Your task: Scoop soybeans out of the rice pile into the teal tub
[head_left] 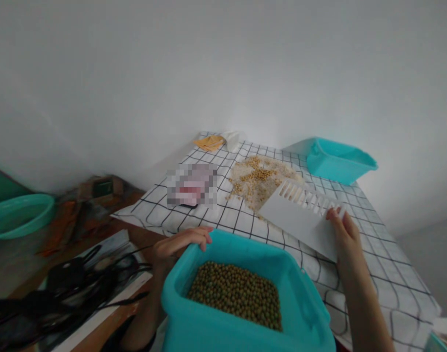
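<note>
Close to me, my left hand (pixel 188 240) grips the left rim of a turquoise plastic bin (pixel 245 239). Dark green beans (pixel 238 293) cover the bottom of this bin. My right hand (pixel 342 227) has its fingers closed on the right end of a flat white plastic board (pixel 300 217) with a row of slots along its far edge. The board's left end reaches the near side of a spread pile of pale grains (pixel 245 173), with yellow beans (pixel 262 174) scattered over it on the checked cloth.
A second turquoise bin (pixel 340 161) stands at the back right of the table (pixel 377 234). Orange cloth (pixel 209 142) and a white object (pixel 231 141) lie at the far edge. A blurred-out flat object (pixel 192 188) lies left. Black straps and bags (pixel 76 278) and a green basin (pixel 21 215) are beyond the table's left.
</note>
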